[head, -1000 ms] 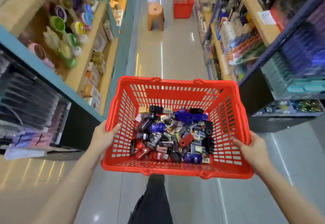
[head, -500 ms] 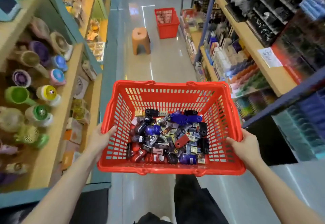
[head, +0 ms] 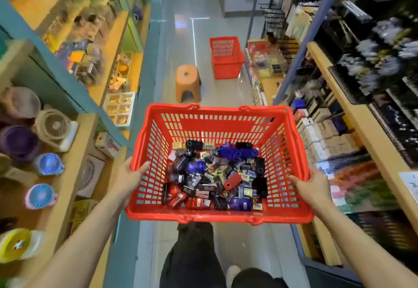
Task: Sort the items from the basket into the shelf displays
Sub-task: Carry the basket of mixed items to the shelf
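Red slatted plastic shopping basket (head: 217,127), carried level at waist height in the middle of a shop aisle. Left hand (head: 127,180) grips the left rim, thumb hooked over the edge and inside; right hand (head: 313,186) grips the right rim likewise, fingers under the wall and out of sight. Contents: a loose heap of small packaged items (head: 214,176), black, purple and red, lying on the basket floor toward its near half; the far wall and upper sides stand bare. Left flank: wood-topped shelf with teal edging (head: 74,174), stocked with small desk fans (head: 46,164), its front edge near the basket's left rim. Right flank: blue-framed shelf (head: 371,133) of boxed goods, its edge just beside the right rim. Ahead: glossy tiled floor (head: 224,93), open between the shelf rows; a brown plastic stool (head: 188,82) stands centre-aisle, a second red basket (head: 226,58) on the floor beyond it to the right.
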### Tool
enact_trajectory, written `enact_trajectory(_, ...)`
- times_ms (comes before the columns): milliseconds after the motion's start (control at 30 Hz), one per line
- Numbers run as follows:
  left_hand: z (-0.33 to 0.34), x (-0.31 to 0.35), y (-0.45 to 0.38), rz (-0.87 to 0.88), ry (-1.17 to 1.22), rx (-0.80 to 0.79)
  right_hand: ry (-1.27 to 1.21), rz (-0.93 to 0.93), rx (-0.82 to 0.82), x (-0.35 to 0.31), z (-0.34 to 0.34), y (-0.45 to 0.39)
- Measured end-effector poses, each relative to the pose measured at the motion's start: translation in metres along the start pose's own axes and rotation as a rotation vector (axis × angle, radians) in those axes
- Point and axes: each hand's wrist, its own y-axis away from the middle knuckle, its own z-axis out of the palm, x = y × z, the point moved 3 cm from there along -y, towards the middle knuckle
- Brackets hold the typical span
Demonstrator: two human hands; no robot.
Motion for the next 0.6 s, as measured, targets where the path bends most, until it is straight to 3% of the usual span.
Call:
enact_trajectory(333,0.076,0.167,-0.283,0.051,-0.138,-0.131,-0.038,0.181,0.135,-0.102,0.089,-0.207)
enact_trajectory(600,0.166,0.273,-0.468,0.077,-0.201,-0.181,-0.041,0.195,0.222,-0.169,0.130,-0.378)
